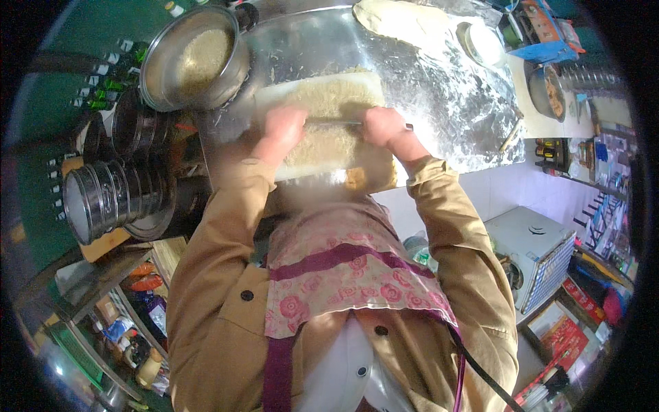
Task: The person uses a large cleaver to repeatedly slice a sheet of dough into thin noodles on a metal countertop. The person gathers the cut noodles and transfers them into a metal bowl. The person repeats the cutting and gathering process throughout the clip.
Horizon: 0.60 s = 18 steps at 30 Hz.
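Past the left edge of the metal bench [295,51], a stack of round metal vessels [123,196] is seen tipped toward the rim of the view. At the bench's far left corner a wide steel bowl [152,72] is set, part filled with pale, fine-cut food [206,58]. Near the middle of the near edge, a white cutting board [269,103] is laid; it is largely covered by a pale chopped mass [329,147], spread on both sides of a long thin blade [334,123]. The blade's left end is clasped by the left hand [285,128], fingers curled together over it. Its right end is gripped by the right hand [383,128], closed in a fist, a dark tip being left exposed beyond it. At the board's near right corner a yellowish patch [362,178] is noted, too blurred to be identified. Along the far edge a pale sheet of dough [398,22] is spread; toward the far right corner a round white container [482,44] is placed, the surface nearby being dusted with white powder [467,103]
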Tool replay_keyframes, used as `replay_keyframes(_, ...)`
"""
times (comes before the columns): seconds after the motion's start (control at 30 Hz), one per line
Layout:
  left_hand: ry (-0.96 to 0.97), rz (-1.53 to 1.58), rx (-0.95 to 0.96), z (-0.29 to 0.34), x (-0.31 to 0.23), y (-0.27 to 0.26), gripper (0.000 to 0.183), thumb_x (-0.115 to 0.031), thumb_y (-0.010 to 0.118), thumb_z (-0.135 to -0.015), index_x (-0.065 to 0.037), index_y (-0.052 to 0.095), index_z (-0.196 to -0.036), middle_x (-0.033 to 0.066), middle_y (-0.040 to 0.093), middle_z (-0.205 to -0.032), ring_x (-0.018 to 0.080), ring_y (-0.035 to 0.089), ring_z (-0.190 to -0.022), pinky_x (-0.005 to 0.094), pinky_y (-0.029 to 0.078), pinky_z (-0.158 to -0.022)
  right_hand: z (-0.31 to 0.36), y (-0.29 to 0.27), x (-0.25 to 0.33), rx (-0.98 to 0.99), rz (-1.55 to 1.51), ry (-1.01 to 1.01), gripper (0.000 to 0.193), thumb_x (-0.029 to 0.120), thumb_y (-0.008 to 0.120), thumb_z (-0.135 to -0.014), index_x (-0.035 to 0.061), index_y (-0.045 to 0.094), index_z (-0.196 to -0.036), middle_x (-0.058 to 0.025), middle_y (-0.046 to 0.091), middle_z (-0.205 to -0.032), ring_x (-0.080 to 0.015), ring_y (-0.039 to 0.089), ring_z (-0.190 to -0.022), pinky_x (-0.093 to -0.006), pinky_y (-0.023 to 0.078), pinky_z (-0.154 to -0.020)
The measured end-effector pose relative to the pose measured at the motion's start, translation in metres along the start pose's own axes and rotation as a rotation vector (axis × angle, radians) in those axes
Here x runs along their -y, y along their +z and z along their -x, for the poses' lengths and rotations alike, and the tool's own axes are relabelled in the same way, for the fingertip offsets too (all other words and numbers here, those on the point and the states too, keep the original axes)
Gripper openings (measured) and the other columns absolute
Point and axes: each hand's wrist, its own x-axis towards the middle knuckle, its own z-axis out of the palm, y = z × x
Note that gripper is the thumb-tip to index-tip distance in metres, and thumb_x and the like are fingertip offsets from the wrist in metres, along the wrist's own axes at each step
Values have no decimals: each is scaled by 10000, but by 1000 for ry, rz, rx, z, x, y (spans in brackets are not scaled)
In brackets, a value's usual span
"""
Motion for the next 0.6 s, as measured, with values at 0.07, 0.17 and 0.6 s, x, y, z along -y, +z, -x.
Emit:
replay_keyframes(0.07, 31, 52, -148, 4, 3, -12, 253, -62, 777, -726, -112, 718, -967, 92, 699, -1011, 357, 670, -1010, 483, 546, -842, -1, 17, -11, 46, 81, 74, 255, 292, 695, -872, 101, 777, -1020, -187, 755, -934, -394, 730, -889, -489, 589, -800)
replay_keyframes(0.17, -81, 209, -340, 10, -4, -30, 309, -134, 781, -852, -75, 690, -1142, 143, 684, -1141, 371, 643, -1123, 461, 527, -957, 26, 8, -11, 18, 17, 168, 261, 303, 701, -895, 84, 767, -1019, -214, 745, -927, -399, 727, -874, -493, 577, -785)
replay_keyframes(0.6, -247, 307, -317, 56, 2, 66, 771, -329, 640, -1007, 54, 305, -1586, 287, 344, -1630, 423, 323, -1524, 486, 272, -1261, 110, 94, -30, -403, -421, 571, 285, 207, 701, -901, -68, 680, -973, -337, 679, -854, -511, 679, -887, -535, 540, -773)
